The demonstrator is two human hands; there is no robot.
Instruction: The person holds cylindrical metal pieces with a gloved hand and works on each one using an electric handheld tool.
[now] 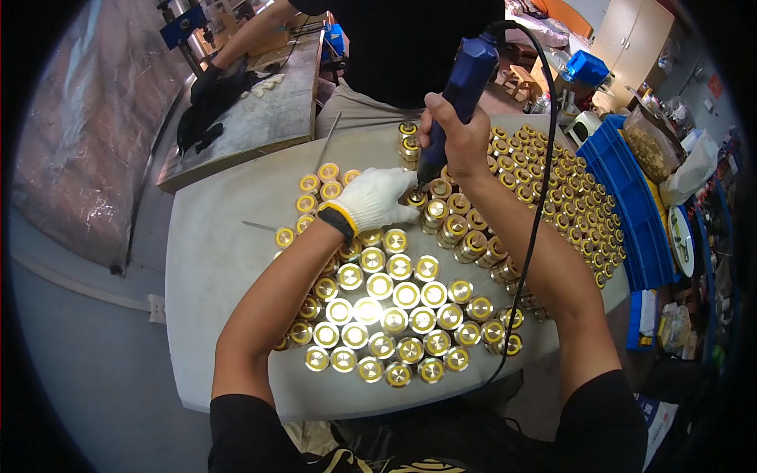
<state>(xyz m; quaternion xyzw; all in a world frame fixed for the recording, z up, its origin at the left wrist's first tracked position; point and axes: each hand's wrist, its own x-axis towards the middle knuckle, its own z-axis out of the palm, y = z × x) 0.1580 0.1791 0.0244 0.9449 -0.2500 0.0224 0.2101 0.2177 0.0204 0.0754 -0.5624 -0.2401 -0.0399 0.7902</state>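
Observation:
My right hand (pixel 460 135), bare, is wrapped round a blue corded handheld power tool (pixel 471 69) held nearly upright. The tool's dark lower end (pixel 430 171) points down at a short metal cylinder (pixel 415 197) among the others. My left hand (pixel 377 199), in a white knitted glove, has its fingers curled against that cylinder, just beside the tool's tip. The glove partly hides the cylinder, and the exact contact of the tip is too small to tell. Silver cylinders with yellow-ringed tops (pixel 406 294) stand close together in front of my hands.
More cylinders (pixel 552 177) cover the table's right side. The tool's black cable (pixel 544 181) loops down past my right forearm. Thin metal rods (pixel 330 142) lie on the grey table (pixel 213 315). Blue crates (pixel 635 213) stand at right. Opposite, another person's arm (pixel 256 31) reaches over a workbench (pixel 272 118).

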